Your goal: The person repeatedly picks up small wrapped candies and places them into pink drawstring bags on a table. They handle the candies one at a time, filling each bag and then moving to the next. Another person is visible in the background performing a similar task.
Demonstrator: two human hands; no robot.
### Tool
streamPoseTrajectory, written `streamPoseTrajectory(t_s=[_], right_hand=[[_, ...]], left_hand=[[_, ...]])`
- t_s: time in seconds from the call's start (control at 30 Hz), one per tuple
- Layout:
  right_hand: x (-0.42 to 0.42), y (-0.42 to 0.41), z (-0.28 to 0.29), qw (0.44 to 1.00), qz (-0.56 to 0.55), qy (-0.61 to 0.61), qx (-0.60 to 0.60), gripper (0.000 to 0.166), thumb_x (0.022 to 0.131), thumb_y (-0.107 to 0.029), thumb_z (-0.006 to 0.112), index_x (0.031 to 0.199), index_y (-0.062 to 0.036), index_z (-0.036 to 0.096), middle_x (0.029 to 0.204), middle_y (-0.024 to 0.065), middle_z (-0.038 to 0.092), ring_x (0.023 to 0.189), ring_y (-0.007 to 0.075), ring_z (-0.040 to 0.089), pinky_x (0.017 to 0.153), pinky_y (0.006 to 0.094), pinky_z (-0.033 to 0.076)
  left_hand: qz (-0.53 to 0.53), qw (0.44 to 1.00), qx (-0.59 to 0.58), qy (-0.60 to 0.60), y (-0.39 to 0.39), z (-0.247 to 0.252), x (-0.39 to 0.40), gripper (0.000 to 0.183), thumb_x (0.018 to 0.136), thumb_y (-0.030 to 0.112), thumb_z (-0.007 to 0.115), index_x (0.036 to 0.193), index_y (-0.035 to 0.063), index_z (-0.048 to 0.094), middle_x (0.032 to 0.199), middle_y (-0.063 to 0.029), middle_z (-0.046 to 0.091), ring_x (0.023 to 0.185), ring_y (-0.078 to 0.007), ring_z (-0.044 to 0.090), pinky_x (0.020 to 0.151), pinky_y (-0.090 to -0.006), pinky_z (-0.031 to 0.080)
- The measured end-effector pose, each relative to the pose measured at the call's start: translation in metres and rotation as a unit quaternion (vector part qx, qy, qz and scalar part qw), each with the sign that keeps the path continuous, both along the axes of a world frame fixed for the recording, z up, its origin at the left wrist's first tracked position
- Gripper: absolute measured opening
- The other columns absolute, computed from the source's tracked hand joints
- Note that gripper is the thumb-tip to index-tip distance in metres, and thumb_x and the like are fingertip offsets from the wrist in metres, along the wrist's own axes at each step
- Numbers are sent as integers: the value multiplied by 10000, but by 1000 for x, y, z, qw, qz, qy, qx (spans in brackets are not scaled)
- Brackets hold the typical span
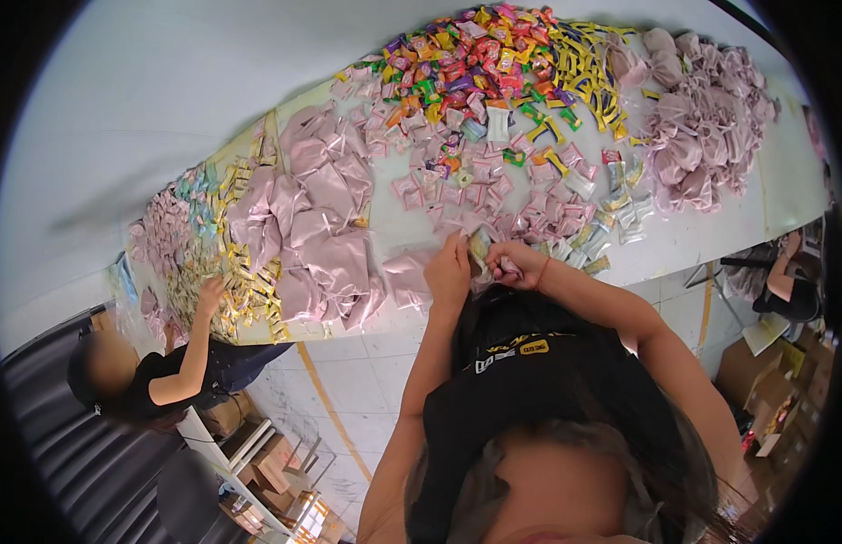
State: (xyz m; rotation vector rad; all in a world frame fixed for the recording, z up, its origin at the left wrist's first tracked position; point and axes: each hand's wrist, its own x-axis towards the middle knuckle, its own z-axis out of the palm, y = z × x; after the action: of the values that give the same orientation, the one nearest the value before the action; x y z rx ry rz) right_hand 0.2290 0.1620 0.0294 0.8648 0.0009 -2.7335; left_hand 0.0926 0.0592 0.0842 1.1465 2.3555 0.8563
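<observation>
At the near edge of the table, my left hand point(449, 268) grips a pink satin pouch point(467, 223), mostly hidden behind the fingers. Between my hands shows a clear packet with yellowish contents point(479, 246); whether it is inside the pouch I cannot tell. My right hand point(523, 264) is closed around small pink-wrapped sweets point(510, 268), right beside that packet. Left of my left hand a flat pink pouch point(409, 273) lies on the table. Just beyond my hands spread loose pink-wrapped sweets point(557, 216), with silvery and clear packets point(601, 238) to their right.
Multicoloured wrapped sweets point(475, 58) are heaped at the back, beside yellow stick-shaped packets point(584, 75). Tied, filled pouches point(700, 129) pile up at right; flat pouches point(329, 238) lie at left. A co-worker point(180, 374) reaches into yellow packets point(248, 279). Another person point(788, 289) is far right.
</observation>
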Motion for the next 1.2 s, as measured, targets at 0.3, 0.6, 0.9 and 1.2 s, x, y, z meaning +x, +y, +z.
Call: streamPoseTrajectory(t_s=[0.3, 0.6, 0.9, 1.2], right_hand=[[-12, -13, 43, 985, -145, -53, 74, 238, 889, -174, 440, 1092, -71, 509, 1045, 70, 554, 944, 255, 549, 860, 414, 445], [8, 19, 77, 979, -17, -20, 202, 532, 886, -152, 444, 1377, -130, 241, 1350, 54, 345, 1068, 312, 536, 717, 319, 504], [18, 94, 27, 829, 26, -56, 556, 354, 858, -172, 520, 1186, -39, 511, 930, 66, 649, 760, 178, 645, 512, 205, 455], [38, 140, -71, 254, 128, -186, 941, 345, 666, -73, 587, 1007, -72, 534, 1042, 139, 549, 957, 311, 536, 757, 386, 481]], left_hand=[[7, 995, -1, -95, -9, -6, 19, 244, 908, 244, 438, 990, 80, 600, 651, -166, 582, 575, -310, 580, 522, -389, 425], [12, 987, 33, -158, 4, -15, 6, 284, 926, 258, 413, 960, 40, 593, 674, -143, 580, 591, -250, 588, 548, -359, 439], [74, 959, 123, -245, 16, -19, 1, 304, 931, 230, 437, 804, -31, 531, 602, -17, 477, 580, -65, 420, 514, -251, 373], [120, 935, 128, -308, 11, -42, -17, 330, 927, 232, 453, 704, -11, 463, 587, 20, 395, 573, -60, 344, 499, -240, 319]])
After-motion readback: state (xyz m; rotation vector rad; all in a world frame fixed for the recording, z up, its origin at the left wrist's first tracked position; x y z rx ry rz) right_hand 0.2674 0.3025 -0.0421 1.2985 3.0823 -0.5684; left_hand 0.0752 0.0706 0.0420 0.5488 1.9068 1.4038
